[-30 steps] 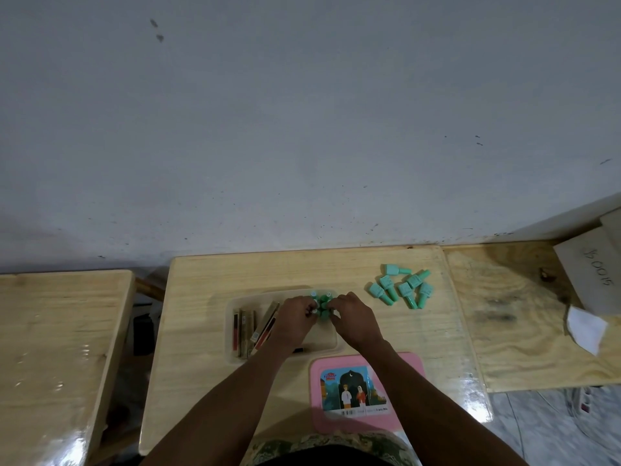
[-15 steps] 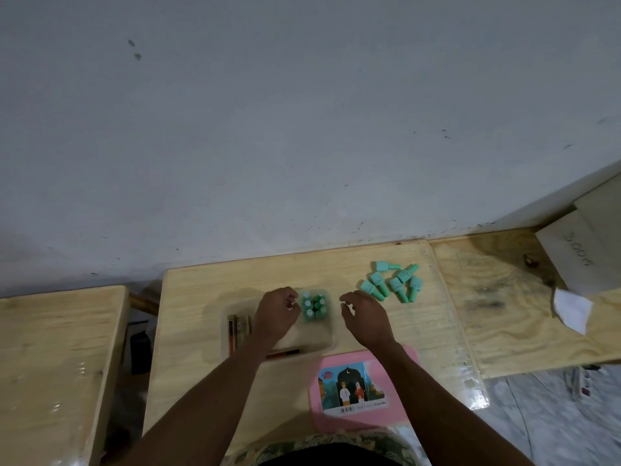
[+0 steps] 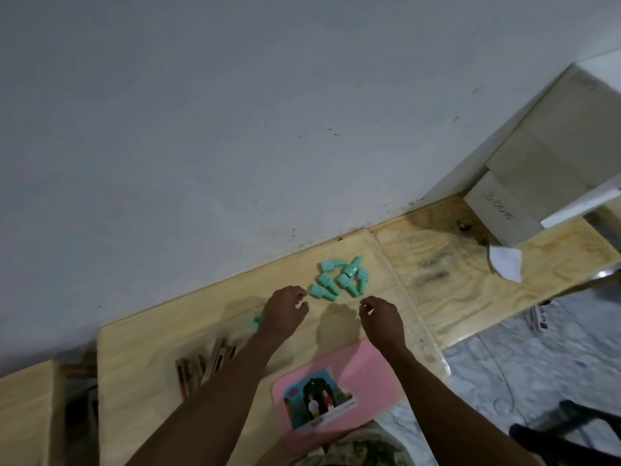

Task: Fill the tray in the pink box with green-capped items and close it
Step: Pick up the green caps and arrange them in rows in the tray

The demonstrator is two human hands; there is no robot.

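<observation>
A: Left side of the table [image 3: 141, 358]?
B: Clear tray [image 3: 188, 351] with brown and red sticks [image 3: 201, 364] lying in its left part. The left forearm covers most of the rest. A bit of green [image 3: 256, 323] shows at the tray's far edge, just left of the left wrist; can't tell how many pieces.

A: Left hand [image 3: 284, 312]?
B: Above the table near the tray's far right corner, fingers curled loosely. Grip empty, not pinching anything. Fingertips close to the nearest loose piece, not touching.

A: Loose pieces?
B: Cluster of green-capped items [image 3: 341, 275] lying on their sides near the table's far edge, between and beyond the two hands. About six, some touching each other.

A: Right hand [image 3: 383, 319]?
B: Near side of the cluster, apart from it. Fingers half curled, thumb and index apart, grip empty.

A: Pink box?
B: Pink lid [image 3: 363, 371] with a picture label [image 3: 317, 400], flat at the table's near edge under the right forearm. Tray isn't in it.

A: Far right?
B: Second wooden table [image 3: 453, 274], cardboard box [image 3: 504, 213] and white paper [image 3: 505, 262] on it.
</observation>
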